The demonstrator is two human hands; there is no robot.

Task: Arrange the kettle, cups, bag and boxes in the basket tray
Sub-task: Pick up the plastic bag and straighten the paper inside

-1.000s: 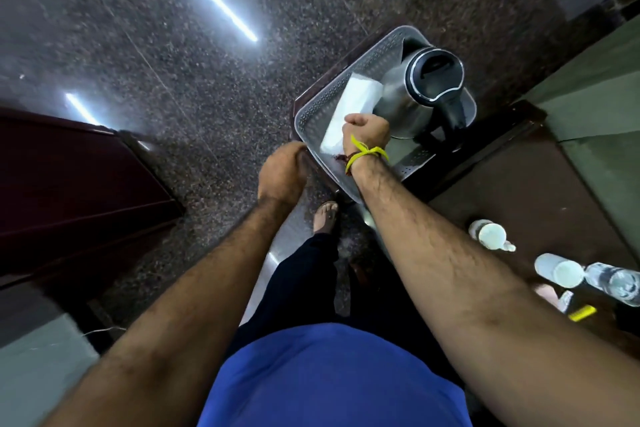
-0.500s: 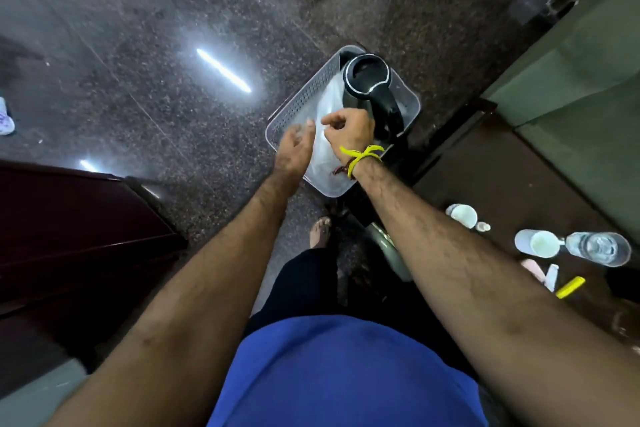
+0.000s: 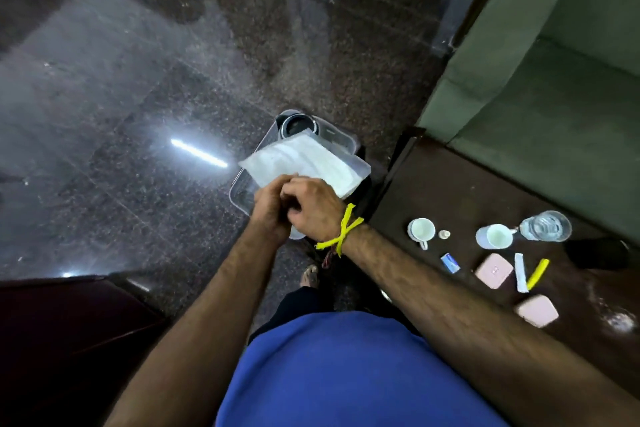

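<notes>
Fingers of both the left hand (image 3: 268, 206) and right hand (image 3: 313, 208) are curled, pinching the translucent white plastic bag (image 3: 304, 163) over the grey perforated basket tray (image 3: 341, 139).

No legible txt, no labels or brands readable, blue packet (image 3: 450, 263) print too blurred

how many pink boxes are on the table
2. One pink box lies beside the white sachet; the other pink box lies nearer the person, by the table edge. None looks hidden.
</notes>
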